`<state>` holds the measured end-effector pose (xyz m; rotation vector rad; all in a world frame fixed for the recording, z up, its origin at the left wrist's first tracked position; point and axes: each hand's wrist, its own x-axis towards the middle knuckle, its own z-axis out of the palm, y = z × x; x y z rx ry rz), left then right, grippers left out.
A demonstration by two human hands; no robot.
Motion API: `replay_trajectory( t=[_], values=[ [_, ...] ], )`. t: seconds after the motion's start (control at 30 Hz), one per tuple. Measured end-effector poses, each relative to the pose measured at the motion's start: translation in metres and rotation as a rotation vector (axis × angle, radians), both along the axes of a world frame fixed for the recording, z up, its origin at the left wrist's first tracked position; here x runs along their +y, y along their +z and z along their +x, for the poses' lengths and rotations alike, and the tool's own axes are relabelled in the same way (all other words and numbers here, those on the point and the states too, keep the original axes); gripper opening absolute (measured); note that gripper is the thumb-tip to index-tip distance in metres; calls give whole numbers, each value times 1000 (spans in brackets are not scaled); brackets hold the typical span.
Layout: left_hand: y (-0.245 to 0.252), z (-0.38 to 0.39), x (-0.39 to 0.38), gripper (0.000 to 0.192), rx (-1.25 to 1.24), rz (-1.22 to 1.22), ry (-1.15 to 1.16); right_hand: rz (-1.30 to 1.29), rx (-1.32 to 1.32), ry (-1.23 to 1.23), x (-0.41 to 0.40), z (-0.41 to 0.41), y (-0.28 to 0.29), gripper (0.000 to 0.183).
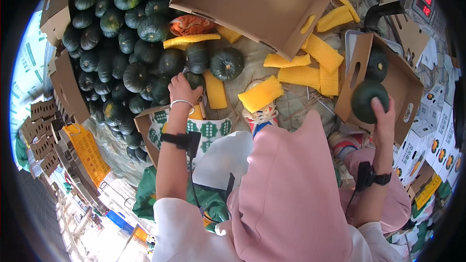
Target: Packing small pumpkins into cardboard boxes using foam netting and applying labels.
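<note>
My left hand (185, 91) lies over a small dark green squash (194, 79) at the near edge of the pile, fingers curled at its side. My right hand (385, 111) grips a round dark green squash (367, 101) above an open cardboard box (398, 92) on the right. Inside that box sits another squash (378, 63). Two larger squashes (227, 63) rest on the cloth-covered ground ahead of my left hand. Yellow foam net sleeves (260, 94) are scattered between my hands.
A large pile of squashes (127, 40) fills the upper left. An empty cardboard tray (251, 3) lies ahead. At upper right stands a scale display (424, 0) with lit digits. Near my left forearm are sheets of green labels (209, 131). Printed white boxes (415, 153) are stacked at right.
</note>
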<state>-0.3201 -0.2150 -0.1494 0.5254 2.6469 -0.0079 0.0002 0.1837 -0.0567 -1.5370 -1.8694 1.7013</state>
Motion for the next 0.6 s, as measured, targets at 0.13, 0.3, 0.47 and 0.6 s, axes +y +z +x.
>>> replay_trajectory(
  t=[0.13,0.3,0.47,0.6],
  values=[
    [-22,4,0,92,60,-167,181,-518,289,-246,33,14,-29,48],
    [-15,-5,-35,81,-318,439,471,-392,278,-21,44,31,-66,46],
    [61,41,21,83,-1116,1491,898,558,-345,391,35,5,-29,48],
    [88,76,91,97,-1363,1527,602,22,278,272,-56,-75,22,59]
  ],
)
